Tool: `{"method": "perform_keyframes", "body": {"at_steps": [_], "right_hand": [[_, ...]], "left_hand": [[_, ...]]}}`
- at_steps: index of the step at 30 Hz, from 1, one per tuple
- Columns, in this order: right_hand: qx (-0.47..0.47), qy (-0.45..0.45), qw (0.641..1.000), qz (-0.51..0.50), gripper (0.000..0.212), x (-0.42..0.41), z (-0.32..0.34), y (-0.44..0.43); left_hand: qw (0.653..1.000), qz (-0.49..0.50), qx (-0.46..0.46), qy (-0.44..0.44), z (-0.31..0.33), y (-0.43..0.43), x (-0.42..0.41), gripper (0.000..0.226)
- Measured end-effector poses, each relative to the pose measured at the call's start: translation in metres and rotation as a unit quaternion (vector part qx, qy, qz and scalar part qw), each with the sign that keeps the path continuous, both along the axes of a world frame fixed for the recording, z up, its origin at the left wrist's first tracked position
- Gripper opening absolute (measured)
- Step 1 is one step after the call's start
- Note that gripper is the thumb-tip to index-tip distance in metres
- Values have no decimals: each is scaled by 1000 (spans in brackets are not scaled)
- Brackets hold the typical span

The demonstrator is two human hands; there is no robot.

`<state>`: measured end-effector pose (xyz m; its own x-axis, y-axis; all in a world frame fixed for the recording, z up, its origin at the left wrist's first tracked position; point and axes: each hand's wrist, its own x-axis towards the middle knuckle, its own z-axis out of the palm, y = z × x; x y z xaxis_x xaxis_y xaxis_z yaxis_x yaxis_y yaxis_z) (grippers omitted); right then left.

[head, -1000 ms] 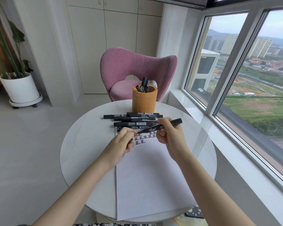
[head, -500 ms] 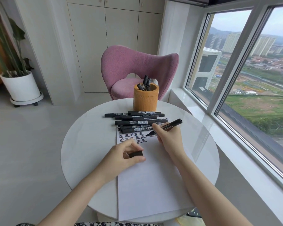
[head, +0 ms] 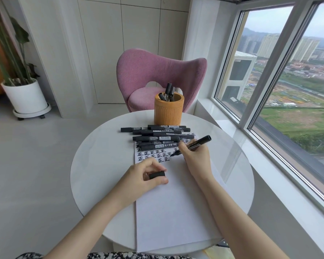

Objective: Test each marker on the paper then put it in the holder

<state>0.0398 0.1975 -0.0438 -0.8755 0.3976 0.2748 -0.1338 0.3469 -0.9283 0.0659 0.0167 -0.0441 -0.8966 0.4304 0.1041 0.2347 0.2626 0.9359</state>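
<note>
The right hand (head: 194, 157) was closed around an uncapped black marker (head: 192, 145) in a writing grip, the barrel slanting up and away to the right and the tip just at, or barely above, the paper (head: 172, 206), immediately right of the last printed-looking character in the rows of marks (head: 153, 156). Whether the tip actually touched the sheet could not be told. The left hand (head: 144, 179) lay on the near-left part of the paper, thumb and fingers pinched on the marker's cap (head: 157, 174), and its weight seemed to pin the sheet.

To do this stroke well, the tip probably needed to land in the blank spot right of the existing row, with light, even pressure so a weak line would show up honestly. Keeping the left hand pressed down should stop the paper sliding on the smooth round table (head: 94, 165). The cap was best kept in that pinch, ready to snap back on.

Farther off, a pile of capped markers (head: 157, 136) lay across the far edge of the paper, apparently still waiting for testing. Beyond them, at the far side of the table, stood the orange holder (head: 168, 113) with a few markers (head: 168, 92) already upright in it.
</note>
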Motion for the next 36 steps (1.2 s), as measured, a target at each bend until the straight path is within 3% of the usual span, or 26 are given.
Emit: {"method": "perform_keyframes", "body": {"at_steps": [16,24,32,36], "right_hand": [[2,9,1000,-8,34,0,-2,-1],[-5,-18,1000,-7,45,0,1,0],[4,-24,1000,0,32,2,1,-1],[8,-15,1000,0,34,4,4,-2]], "left_hand": [[1000,-8,9,-11,0,-1,0,18],[999,-27,34,-13,-1,-1,0,23],[999,-25,29,-7,-1,0,-1,20],[999,-21,27,-6,-1,-1,0,17]]}}
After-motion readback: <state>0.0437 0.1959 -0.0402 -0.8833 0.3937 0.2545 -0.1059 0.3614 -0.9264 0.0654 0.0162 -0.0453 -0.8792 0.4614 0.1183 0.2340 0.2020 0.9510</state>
